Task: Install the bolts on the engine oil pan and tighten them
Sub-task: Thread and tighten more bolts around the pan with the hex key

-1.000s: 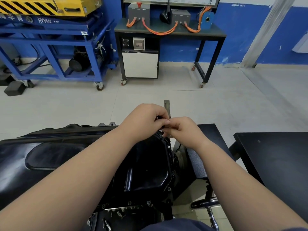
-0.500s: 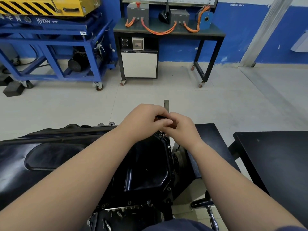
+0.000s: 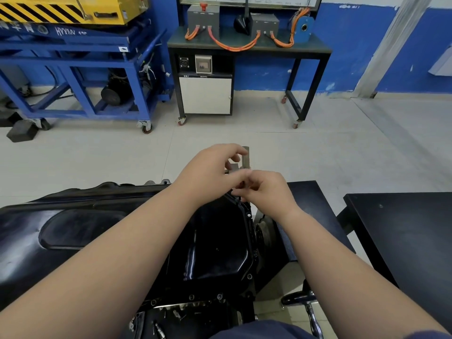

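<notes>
Black oil pan (image 3: 215, 253) below; left hand (image 3: 212, 167) and right hand (image 3: 267, 192) pinch metal pieces (image 3: 231, 168).

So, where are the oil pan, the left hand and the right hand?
oil pan (image 3: 215, 248): head view, its glossy deep part.
left hand (image 3: 210, 167): head view, back of the hand.
right hand (image 3: 267, 190): head view, back of the hand.

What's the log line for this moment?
left hand: grips grey metal tool | right hand: curled beside it, contents hidden | black metal oil pan: far corner under both hands
</notes>
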Motion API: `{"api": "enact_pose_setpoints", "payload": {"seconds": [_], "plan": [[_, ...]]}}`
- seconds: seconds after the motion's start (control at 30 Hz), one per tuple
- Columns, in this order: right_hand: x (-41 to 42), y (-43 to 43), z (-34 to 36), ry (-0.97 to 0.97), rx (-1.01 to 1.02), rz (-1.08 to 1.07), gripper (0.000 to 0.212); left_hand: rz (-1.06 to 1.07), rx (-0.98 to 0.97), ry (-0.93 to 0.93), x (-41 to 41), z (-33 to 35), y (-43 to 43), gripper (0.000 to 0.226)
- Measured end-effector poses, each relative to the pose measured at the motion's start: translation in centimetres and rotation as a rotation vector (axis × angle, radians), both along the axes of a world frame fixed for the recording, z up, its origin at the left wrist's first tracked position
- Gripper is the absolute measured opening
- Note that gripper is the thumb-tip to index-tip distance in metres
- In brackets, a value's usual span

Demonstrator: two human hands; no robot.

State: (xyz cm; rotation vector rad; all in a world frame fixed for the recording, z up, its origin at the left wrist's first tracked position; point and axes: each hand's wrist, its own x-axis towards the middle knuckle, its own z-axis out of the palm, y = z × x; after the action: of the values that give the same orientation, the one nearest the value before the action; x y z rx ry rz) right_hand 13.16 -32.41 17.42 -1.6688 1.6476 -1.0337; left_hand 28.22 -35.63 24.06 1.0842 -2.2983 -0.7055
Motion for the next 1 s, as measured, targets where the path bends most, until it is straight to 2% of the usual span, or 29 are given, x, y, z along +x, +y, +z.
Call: {"api": "enact_pose_setpoints", "payload": {"seconds": [0.07,0.13,0.2,0.27,0.33,0.43,0.53,0.6,0.7,0.87,1.0], "plan": [[0.3,-0.1,-0.2,0.008,-0.046,-0.004,0.021,-0.019,0.014,-0.020,0.0,0.0,0.0,0.026],[0.5,-0.1,-0.3,0.014,-0.081,0.001,0.025,-0.044,-0.004,-0.045,0.0,0.1,0.1,0.012],[0.5,-0.2,-0.3,0.017,-0.093,-0.003,0.028,-0.044,-0.026,-0.068,0.0,0.2,0.1,0.009],[0.5,-0.1,-0.2,0.024,-0.068,0.000,0.025,-0.026,-0.035,-0.071,0.0,0.2,0.1,0.011],[0.1,-0.1,-0.1,0.004,-0.023,0.016,0.013,-0.013,-0.030,-0.064,0.0,0.2,0.1,0.012],[-0.3,0.1,0.3,0.028,0.016,0.069,0.037,-0.017,-0.018,-0.070,-0.1,0.1,0.0,0.013],[-0.5,0.2,0.6,0.044,0.036,0.090,0.043,-0.021,-0.013,-0.043,-0.2,0.0,-0.1,0.012],[-0.6,0.0,0.6,0.041,0.022,0.058,0.038,-0.008,0.005,-0.009,-0.2,-0.2,-0.1,0.020],[-0.5,-0.1,0.2,0.000,-0.004,0.019,0.014,0.010,0.024,-0.022,-0.1,-0.2,-0.1,0.032],[0.0,-0.3,-0.1,0.071,-0.077,0.029,0.012,-0.058,0.000,-0.073,-0.3,0.0,0.2,0.011],[-0.3,-0.1,0.2,0.101,-0.026,0.063,0.015,-0.036,-0.026,-0.086,-0.3,0.1,0.2,0.010]]}}
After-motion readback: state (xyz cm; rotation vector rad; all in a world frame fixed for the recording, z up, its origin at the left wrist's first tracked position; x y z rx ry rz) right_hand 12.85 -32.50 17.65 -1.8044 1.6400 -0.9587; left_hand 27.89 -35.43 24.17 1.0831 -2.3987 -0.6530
